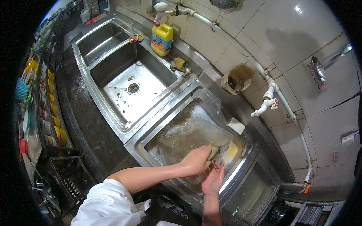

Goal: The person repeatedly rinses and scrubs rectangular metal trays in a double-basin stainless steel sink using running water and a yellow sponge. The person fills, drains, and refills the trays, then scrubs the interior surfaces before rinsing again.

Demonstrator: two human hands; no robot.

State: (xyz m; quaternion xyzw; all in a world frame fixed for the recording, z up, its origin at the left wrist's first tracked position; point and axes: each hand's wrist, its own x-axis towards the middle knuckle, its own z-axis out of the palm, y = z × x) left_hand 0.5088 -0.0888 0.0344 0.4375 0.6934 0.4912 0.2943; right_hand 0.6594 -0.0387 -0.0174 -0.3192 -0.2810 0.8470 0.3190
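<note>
In the soapy sink, my left hand (196,161) grips a greenish scouring pad (213,152), which lies at the corner of a clear plastic tub (227,138). The tub is partly under murky, foamy water (181,135). Just below, my right hand (213,179) is turned palm up, with its fingers curled near the pad and the tub's corner. Whether it holds anything cannot be told, as my left hand and the wet plastic hide part of its fingers. A yellowish patch (232,151) shows beside the tub.
Food scraps lie around the drain (133,88) of the neighbouring steel sink. Behind stand a yellow detergent jug (161,39), scissors (136,38), a crumpled sponge (178,64) and a white block (236,126). A white tap (264,108) juts from the wall pipe. A water-filled basin (251,192) adjoins at right.
</note>
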